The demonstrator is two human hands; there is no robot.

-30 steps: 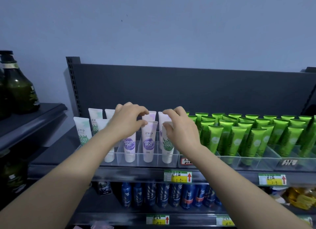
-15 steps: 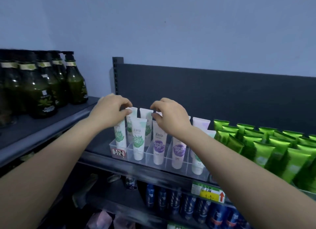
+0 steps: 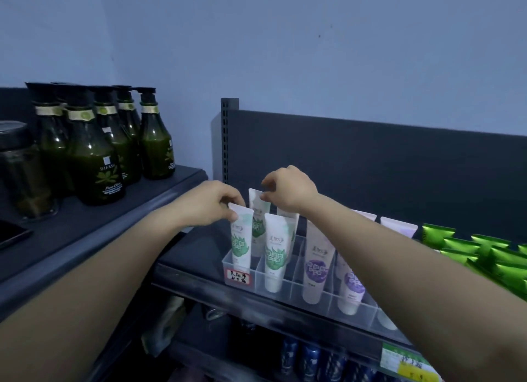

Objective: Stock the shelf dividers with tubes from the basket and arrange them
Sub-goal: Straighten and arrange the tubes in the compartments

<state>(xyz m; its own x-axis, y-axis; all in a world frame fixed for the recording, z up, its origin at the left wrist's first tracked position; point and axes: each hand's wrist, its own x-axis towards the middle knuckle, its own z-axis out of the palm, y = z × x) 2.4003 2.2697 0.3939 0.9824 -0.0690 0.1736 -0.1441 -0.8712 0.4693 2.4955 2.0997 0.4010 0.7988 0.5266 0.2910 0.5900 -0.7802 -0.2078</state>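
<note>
A clear plastic divider tray [image 3: 288,283] sits on the dark shelf and holds white tubes standing upright. My left hand [image 3: 212,203] pinches the top of the front-left white tube with a green label [image 3: 241,240]. My right hand [image 3: 288,189] pinches the top of the white green-label tube behind it [image 3: 258,213]. Another green-label tube [image 3: 275,251] stands in the neighbouring slot. To the right stand white tubes with purple labels [image 3: 318,263]. No basket is in view.
Dark green pump bottles [image 3: 94,153] and a dark jar [image 3: 20,167] stand on a grey shelf at left. Bright green tubes [image 3: 484,250] fill the shelf at right. Blue cans [image 3: 310,359] line the shelf below, behind a green-yellow price tag [image 3: 405,364].
Both hands have shifted left along the tray, from the purple-label tubes to the leftmost green-label tubes. The view has swung left, bringing the pump bottles into sight.
</note>
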